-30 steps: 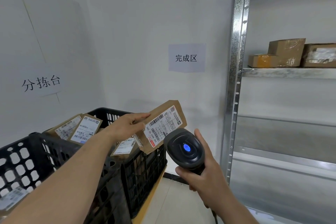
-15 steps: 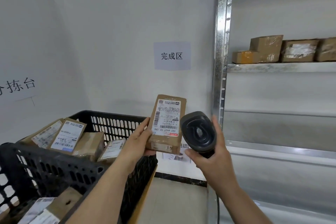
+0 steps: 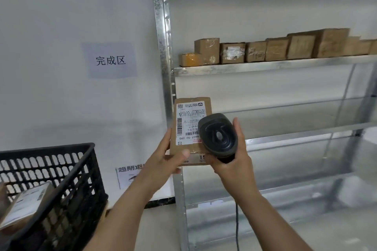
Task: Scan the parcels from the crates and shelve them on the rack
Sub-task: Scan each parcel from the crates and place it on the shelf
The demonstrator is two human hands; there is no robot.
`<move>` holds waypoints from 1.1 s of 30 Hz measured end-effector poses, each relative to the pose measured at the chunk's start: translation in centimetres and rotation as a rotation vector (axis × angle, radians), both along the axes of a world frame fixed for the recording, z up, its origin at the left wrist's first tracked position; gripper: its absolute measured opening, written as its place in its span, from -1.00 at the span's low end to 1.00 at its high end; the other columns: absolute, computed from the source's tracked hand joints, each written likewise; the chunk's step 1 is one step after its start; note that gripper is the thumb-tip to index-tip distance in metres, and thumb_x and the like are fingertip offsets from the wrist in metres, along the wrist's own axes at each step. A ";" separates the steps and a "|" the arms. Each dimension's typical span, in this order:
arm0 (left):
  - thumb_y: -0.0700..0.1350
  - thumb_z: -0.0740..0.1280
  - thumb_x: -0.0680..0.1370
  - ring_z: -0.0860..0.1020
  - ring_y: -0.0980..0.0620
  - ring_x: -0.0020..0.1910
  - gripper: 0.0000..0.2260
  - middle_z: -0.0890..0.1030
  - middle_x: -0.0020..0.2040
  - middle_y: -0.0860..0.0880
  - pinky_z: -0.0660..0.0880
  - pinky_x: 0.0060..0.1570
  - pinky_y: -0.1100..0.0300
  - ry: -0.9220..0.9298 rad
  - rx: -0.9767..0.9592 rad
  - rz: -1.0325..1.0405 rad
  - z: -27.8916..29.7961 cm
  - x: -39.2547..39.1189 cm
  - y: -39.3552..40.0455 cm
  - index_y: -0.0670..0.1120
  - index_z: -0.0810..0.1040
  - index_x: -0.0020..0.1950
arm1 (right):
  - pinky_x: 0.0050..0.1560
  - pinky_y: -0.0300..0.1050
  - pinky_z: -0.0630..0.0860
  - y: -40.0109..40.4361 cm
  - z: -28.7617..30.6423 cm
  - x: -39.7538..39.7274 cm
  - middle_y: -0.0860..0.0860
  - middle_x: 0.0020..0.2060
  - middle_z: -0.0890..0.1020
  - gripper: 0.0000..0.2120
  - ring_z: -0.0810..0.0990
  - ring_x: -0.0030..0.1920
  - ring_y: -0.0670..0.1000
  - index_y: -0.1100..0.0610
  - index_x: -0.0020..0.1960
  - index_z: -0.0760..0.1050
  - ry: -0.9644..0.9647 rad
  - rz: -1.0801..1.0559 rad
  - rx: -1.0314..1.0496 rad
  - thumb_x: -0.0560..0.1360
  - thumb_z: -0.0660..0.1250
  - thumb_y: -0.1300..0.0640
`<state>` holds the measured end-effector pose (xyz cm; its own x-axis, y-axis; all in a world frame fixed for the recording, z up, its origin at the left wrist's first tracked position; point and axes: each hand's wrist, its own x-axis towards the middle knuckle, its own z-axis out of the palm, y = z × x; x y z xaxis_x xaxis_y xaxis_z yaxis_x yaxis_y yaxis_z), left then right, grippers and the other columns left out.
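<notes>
Now our left hand (image 3: 170, 158) grips the labelled parcel (image 3: 188, 128) before the rack (image 3: 163, 47); our right hand (image 3: 234, 159) clasps the barcode scanner (image 3: 218, 135) against it.

I see a parcel (image 3: 184, 128) of matt brown cardboard with a smooth white paper label (image 3: 188, 122) printed in black. The scanner (image 3: 219, 136) looks like dark grey plastic with a dull, slightly satin finish. The rack (image 3: 163, 47) is bare galvanised metal, its upright mottled and faintly shiny. On its shelf (image 3: 265, 65) I see boxes (image 3: 277, 49) of rough brown cardboard, some wrapped in glossy clear tape. The crate (image 3: 61, 169) is black perforated plastic, matt. A paper sign (image 3: 110, 60) hangs on the matt white wall (image 3: 61, 16).
</notes>
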<state>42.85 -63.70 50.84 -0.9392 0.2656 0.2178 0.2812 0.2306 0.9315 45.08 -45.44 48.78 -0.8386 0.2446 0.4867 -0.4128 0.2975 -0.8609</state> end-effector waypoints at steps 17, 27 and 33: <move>-0.09 0.45 0.49 0.60 0.24 0.05 -0.22 0.57 0.17 0.29 0.49 0.25 0.06 0.171 -0.130 -0.258 1.6 -3.2 30.4 0.29 0.08 0.53 | 0.25 0.03 0.54 28.3 2.4 3.5 -0.71 -0.13 0.43 -0.06 0.47 -0.02 -0.55 -0.42 0.35 -0.02 0.028 -0.340 -0.035 0.39 0.53 0.24; -0.07 0.44 0.49 0.59 0.32 -0.01 -0.32 0.57 0.03 0.41 0.43 -0.01 0.41 0.191 -0.064 -0.417 1.0 -3.4 47.2 0.43 0.15 0.40 | 0.22 0.12 0.56 43.6 2.2 5.8 -0.48 0.14 0.51 -0.04 0.55 0.24 -0.15 -0.54 0.31 0.04 0.042 -0.486 -0.054 0.35 0.58 0.18; -0.06 0.44 0.48 0.59 0.30 0.01 -0.34 0.58 -0.01 0.43 0.42 -0.07 0.50 0.207 -0.064 -0.483 1.0 -4.2 54.0 0.43 0.19 0.38 | 0.19 0.21 0.56 49.4 2.0 6.0 -0.57 0.03 0.50 -0.02 0.58 0.22 0.01 -0.54 0.31 0.02 0.044 -0.559 -0.055 0.38 0.56 0.25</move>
<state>38.65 -9.66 51.89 -0.6456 0.6760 0.3554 0.5464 0.0837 0.8334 51.06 3.99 50.81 -0.5532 0.6724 0.4919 -0.2406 0.4363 -0.8670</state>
